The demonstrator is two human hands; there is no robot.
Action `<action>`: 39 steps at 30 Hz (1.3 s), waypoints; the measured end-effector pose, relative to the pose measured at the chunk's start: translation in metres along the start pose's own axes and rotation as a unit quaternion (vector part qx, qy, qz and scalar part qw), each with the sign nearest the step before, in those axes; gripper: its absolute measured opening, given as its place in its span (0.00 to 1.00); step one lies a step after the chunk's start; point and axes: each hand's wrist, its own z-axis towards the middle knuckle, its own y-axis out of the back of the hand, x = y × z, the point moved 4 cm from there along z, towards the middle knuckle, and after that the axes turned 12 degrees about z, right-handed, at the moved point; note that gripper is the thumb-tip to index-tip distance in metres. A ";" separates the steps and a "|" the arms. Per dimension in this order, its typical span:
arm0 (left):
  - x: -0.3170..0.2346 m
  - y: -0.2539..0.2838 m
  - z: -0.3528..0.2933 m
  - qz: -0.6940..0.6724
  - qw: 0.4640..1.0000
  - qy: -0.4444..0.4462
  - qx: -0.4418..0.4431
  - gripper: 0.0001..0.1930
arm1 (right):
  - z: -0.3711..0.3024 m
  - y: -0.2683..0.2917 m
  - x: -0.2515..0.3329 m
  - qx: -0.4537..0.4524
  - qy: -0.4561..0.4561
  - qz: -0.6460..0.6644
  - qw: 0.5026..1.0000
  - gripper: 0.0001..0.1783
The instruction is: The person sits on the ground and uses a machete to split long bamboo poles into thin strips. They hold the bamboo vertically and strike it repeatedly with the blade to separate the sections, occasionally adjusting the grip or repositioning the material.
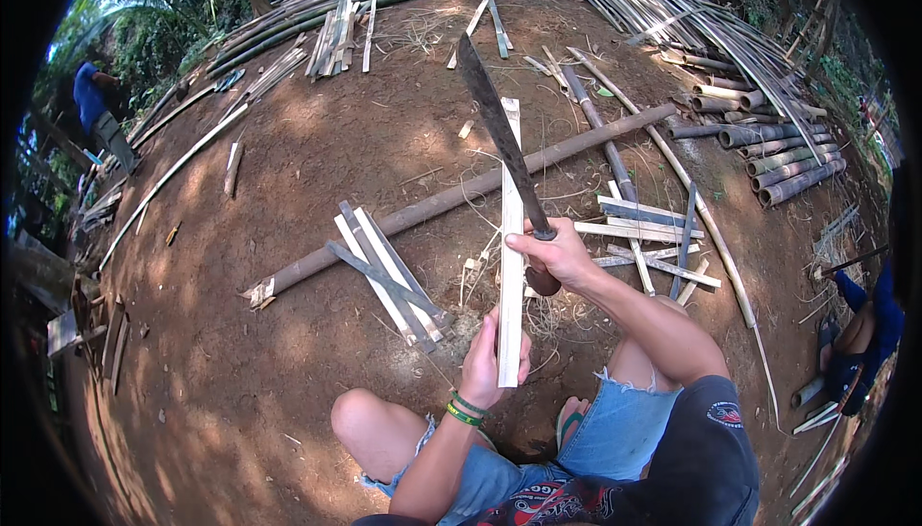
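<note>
My left hand (487,358), with green and yellow bands at the wrist, is wrapped round the lower end of a pale split bamboo strip (512,276). The strip stands lengthwise in front of me, its far end past the blade. In my right hand (560,252) is a machete (506,142) with a long dark blade and a rounded handle end below the fist. Its blade points up and to the left, crossing the strip's upper part. My right thumb rests at the strip's edge. The fingers on the handle are partly hidden.
A long bamboo pole (432,204) lies diagonally across the dirt. Split strips are piled at left (389,276) and right (653,228). Cut bamboo tubes (783,156) are stacked at far right. People stand or sit at the far left (101,103) and right edge (860,334).
</note>
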 end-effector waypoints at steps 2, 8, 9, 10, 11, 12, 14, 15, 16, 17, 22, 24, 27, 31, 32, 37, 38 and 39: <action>0.005 0.002 0.000 -0.099 0.995 0.013 0.028 0.25 | 0.001 -0.008 0.003 0.010 -0.004 0.069 0.998 0.12; -0.001 -0.002 0.001 -0.309 0.947 0.040 0.075 0.19 | 0.002 -0.003 0.015 -0.033 0.053 -0.059 0.996 0.11; -0.003 0.000 0.000 -0.318 0.945 0.034 0.074 0.19 | 0.000 0.001 0.020 -0.052 0.077 -0.145 0.985 0.12; -0.006 0.003 0.002 -0.327 0.941 0.028 0.075 0.18 | -0.001 0.005 0.025 -0.070 0.102 -0.230 0.965 0.14; -0.008 0.006 0.002 -0.337 0.938 0.021 0.076 0.18 | -0.005 0.006 0.024 -0.055 0.138 -0.296 0.944 0.17; -0.007 0.011 0.004 -0.344 0.936 0.018 0.067 0.18 | -0.014 0.001 0.027 -0.031 0.154 -0.372 0.915 0.15; -0.005 0.019 0.008 -0.361 0.931 0.015 0.051 0.17 | -0.027 -0.004 0.007 0.051 0.173 -0.427 0.886 0.11; -0.005 0.022 0.007 -0.357 0.934 0.012 0.022 0.18 | -0.035 -0.012 0.000 0.086 0.173 -0.435 0.879 0.10; -0.003 0.026 0.008 -0.351 0.936 0.016 0.006 0.18 | -0.041 -0.020 -0.007 0.120 0.173 -0.444 0.871 0.08; -0.001 0.032 0.008 -0.345 0.938 0.020 -0.009 0.19 | -0.042 -0.021 -0.018 0.139 0.170 -0.463 0.859 0.08; -0.008 0.026 0.005 -0.297 0.954 -0.004 -0.035 0.27 | -0.046 -0.029 -0.026 0.164 0.175 -0.501 0.831 0.09; -0.013 0.020 0.005 -0.275 0.960 -0.011 -0.047 0.29 | -0.043 -0.028 -0.027 0.164 0.191 -0.508 0.823 0.08; -0.015 0.021 0.002 -0.244 0.968 -0.013 -0.053 0.30 | -0.031 -0.022 -0.027 0.148 0.252 -0.489 0.822 0.08; -0.021 0.012 0.000 -0.210 0.977 -0.030 -0.039 0.28 | -0.006 0.007 -0.015 0.059 0.255 -0.536 0.803 0.07; -0.020 0.012 -0.001 -0.207 0.977 -0.028 -0.044 0.28 | -0.010 0.003 -0.016 0.070 0.256 -0.535 0.802 0.08; -0.013 0.019 -0.005 -0.263 0.963 0.033 -0.037 0.23 | -0.017 -0.002 -0.028 0.091 0.239 -0.532 0.807 0.09; -0.013 0.017 -0.007 -0.252 0.967 0.030 -0.033 0.22 | -0.006 0.008 -0.025 0.066 0.208 -0.536 0.816 0.09; -0.020 0.007 -0.008 -0.242 0.970 0.022 -0.027 0.21 | 0.008 0.017 -0.009 0.025 0.213 -0.534 0.818 0.09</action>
